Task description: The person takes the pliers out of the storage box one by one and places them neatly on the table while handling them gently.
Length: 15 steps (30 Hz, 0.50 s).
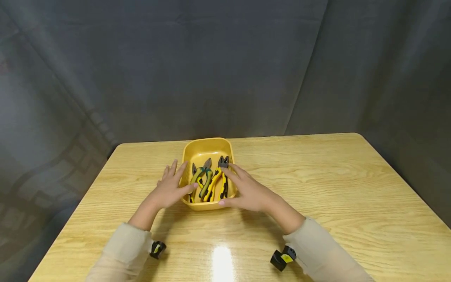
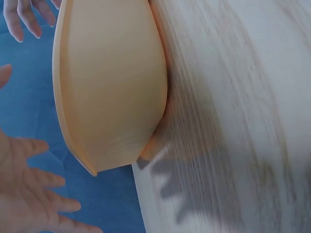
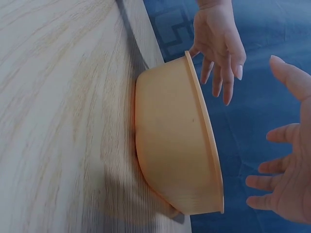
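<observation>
- Grey curtain [image 1: 225, 70]: hangs beyond the tub.
- Wooden table [image 1: 334, 184]: lies under the tub; its far edge runs close behind it. A hard shove against the tub's near wall might slide it toward that edge.
- Yellow tub [image 1: 208, 206]: sits upright, holding all the pliers. A hand coming down on one side of its rim could tilt it and tumble the tools together.
- Left hand [image 1: 170, 188]: at the tub's left side, fingers spread, gripping nothing.
- Right hand [image 1: 251, 194]: at the tub's right side, fingers likewise spread and holding nothing. If one hand pushed before the other, the tub might swivel.
- Pliers: inside the tub, yellow-black ones [image 1: 213, 183] toward its right, green-handled ones [image 1: 208, 181] mid-tub, a dark-tipped tool [image 1: 194, 169] at its left. Their handles lie crowded, so pulling one could snag another.
</observation>
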Motion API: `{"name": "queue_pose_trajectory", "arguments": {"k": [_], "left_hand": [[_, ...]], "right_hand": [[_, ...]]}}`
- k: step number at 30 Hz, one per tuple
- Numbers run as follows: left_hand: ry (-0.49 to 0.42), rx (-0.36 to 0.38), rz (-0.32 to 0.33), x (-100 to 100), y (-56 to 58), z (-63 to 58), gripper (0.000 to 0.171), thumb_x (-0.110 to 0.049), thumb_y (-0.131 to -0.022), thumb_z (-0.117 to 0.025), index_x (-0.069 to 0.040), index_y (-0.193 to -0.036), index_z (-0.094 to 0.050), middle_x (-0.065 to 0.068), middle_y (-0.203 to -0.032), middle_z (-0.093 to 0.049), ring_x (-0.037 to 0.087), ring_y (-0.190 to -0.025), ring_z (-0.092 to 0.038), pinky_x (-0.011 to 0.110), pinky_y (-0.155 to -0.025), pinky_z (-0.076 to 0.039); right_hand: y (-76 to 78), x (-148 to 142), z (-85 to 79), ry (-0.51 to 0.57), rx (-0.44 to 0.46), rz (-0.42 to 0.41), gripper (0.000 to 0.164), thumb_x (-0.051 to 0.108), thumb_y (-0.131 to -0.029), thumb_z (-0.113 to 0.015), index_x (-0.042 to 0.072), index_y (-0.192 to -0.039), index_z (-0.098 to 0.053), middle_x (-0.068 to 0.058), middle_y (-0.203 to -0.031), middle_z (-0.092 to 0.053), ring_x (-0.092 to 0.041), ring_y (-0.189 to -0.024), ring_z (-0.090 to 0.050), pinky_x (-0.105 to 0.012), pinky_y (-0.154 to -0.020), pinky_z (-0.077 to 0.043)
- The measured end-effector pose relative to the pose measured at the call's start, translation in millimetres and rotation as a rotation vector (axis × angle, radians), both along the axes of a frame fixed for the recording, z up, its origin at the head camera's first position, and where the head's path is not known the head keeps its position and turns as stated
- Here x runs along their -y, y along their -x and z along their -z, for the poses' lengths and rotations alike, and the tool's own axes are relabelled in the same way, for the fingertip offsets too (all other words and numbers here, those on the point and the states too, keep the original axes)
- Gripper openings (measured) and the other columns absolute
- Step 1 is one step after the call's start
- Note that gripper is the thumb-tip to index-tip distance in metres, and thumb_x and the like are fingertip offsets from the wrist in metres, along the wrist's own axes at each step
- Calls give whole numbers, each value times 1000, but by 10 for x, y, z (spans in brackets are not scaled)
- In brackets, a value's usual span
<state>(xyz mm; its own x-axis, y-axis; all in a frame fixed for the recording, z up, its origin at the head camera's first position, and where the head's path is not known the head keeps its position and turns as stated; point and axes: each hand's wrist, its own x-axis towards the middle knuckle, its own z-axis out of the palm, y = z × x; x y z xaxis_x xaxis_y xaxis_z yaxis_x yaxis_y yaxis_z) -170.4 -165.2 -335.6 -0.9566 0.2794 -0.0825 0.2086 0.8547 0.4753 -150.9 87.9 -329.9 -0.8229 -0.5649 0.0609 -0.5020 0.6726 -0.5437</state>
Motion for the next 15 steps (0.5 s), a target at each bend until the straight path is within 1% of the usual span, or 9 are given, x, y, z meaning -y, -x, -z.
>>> {"name": "queue_pose_trajectory", "arguments": {"k": [7,15], "left_hand": [[-71,39,8,41,51,47,84,-61,-80,-39,-11,-140,-6,18,-141,9,44,-123,7,66,-87,-12],[-125,46,3,57,108,57,84,-57,-81,-40,-10,-139,-2,19,-141,8,42,-124,4,65,-88,-12]], "right_hand": [[45,55,20,14,28,-24,89,65,-71,-47,19,-139,-14,-9,-143,-5,-28,-126,-12,-49,-95,-24],[73,84,37,25,42,-26,85,64,-73,-47,22,-139,-14,-7,-143,-4,-28,-126,-12,-49,-95,-24]]}}
